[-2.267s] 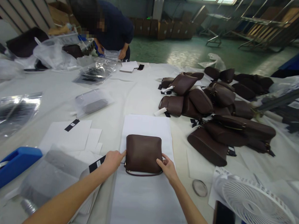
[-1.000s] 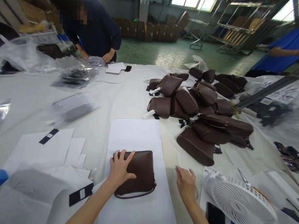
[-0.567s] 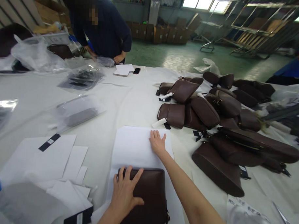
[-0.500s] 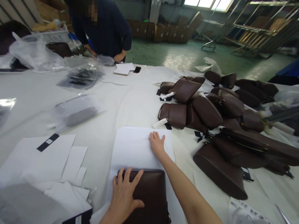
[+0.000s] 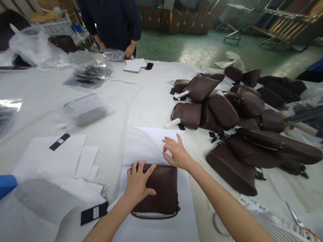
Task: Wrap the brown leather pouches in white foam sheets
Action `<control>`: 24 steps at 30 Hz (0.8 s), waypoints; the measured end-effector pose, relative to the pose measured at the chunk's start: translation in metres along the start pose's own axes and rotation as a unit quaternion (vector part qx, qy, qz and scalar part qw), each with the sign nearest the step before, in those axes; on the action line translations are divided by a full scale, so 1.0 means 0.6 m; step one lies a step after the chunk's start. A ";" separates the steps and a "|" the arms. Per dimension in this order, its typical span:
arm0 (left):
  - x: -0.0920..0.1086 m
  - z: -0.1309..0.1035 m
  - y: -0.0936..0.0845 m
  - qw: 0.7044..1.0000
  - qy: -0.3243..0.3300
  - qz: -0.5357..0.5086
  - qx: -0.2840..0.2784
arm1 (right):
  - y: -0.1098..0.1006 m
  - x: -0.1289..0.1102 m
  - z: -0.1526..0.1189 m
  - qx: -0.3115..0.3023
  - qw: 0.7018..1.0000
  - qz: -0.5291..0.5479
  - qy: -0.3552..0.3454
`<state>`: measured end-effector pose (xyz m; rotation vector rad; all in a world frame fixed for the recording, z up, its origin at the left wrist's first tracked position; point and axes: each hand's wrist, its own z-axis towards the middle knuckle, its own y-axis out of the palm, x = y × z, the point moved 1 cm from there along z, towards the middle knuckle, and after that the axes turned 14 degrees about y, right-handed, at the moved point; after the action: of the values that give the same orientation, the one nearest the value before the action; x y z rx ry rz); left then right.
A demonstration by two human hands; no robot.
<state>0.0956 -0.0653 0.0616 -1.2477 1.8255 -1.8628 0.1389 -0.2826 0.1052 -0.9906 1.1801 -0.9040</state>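
Observation:
A dark brown leather pouch (image 5: 163,191) lies flat on white paper (image 5: 157,228) in front of me. My left hand (image 5: 138,183) rests on the pouch's left part, fingers spread and thumb stretched out. Just beyond its top edge, my right hand (image 5: 176,151) pinches thumb and forefinger together, the other fingers raised. Between those fingertips appears to be the edge of a thin white sheet (image 5: 142,145), which curves up over the paper below. A zip or strap runs along the pouch's near edge, with a metal ring at its right corner.
Several brown bags (image 5: 222,109) with tags are heaped on the right. Paper sheets (image 5: 56,156) and a black tag (image 5: 94,213) lie left, near a blue object (image 5: 1,189). Scissors (image 5: 294,214) lie at lower right. Bagged items (image 5: 86,109) and a person (image 5: 112,24) are farther off.
My right hand has gone from lying spread on the paper to a raised pinch, and the thin sheet now curls. My left hand stays on the pouch; the view has tilted down.

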 end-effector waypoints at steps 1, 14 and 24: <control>-0.001 0.002 -0.001 1.000 0.004 0.004 0.004 | -0.014 -0.013 -0.022 -0.024 1.000 0.010 -0.013; 0.055 -0.167 -0.028 0.937 0.200 0.089 0.272 | 0.070 -0.079 -0.222 0.055 0.997 -0.039 0.022; 0.010 -0.091 0.064 0.946 0.247 0.205 0.050 | 0.142 -0.062 -0.247 0.119 0.990 -0.071 -0.037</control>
<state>0.0389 -0.0387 0.0373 -0.3292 1.9883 -2.0987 -0.0093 -0.2408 0.0214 -0.9131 0.9237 -1.0856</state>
